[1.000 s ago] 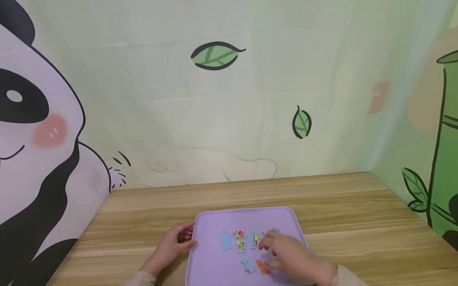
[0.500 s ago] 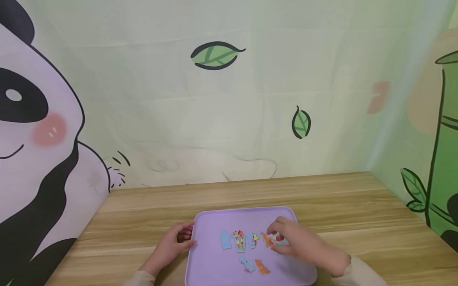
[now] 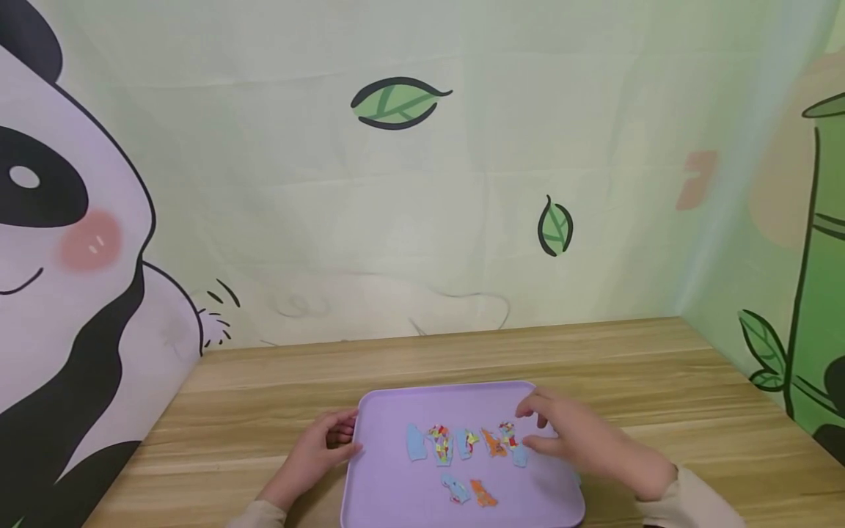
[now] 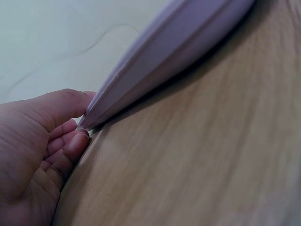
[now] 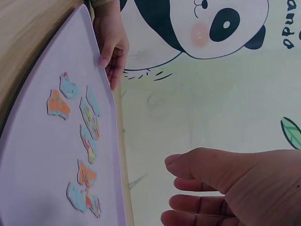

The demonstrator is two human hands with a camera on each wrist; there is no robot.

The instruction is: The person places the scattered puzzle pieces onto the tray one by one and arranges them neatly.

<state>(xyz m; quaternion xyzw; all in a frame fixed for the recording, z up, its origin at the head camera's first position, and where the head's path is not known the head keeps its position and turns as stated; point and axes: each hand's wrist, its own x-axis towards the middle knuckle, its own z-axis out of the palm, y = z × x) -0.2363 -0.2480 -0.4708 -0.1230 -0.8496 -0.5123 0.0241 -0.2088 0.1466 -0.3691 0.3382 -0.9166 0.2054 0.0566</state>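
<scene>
A purple tray [image 3: 383, 488] bears several flat, irregular jigsaw puzzle pieces. Along the upper row run a plain blue piece [image 3: 416, 442], a multicoloured piece [image 3: 441, 444], a blue-and-yellow piece [image 3: 466, 444], an orange piece [image 3: 492, 443] and a patterned piece with blue [image 3: 508, 434]. Below them lie a light blue piece [image 3: 455, 489] and another orange piece [image 3: 483, 493]. My left hand [image 3: 323, 447] pinches the tray's left edge, thumb on the rim and fingers beneath. Over the tray's right side is my right hand [image 3: 571, 433], fingers loosely bent and apart, holding nothing.
The tray lies on a wood-grain table [image 3: 277, 374]. Behind the table stands a pale green backdrop [image 3: 462, 220] printed with leaves, and a printed panda [image 3: 66, 293] covers the left side.
My right hand has moved right, from over the middle pieces, past the right end of the upper row, uncovering the pieces there. My left hand stays at the tray's edge.
</scene>
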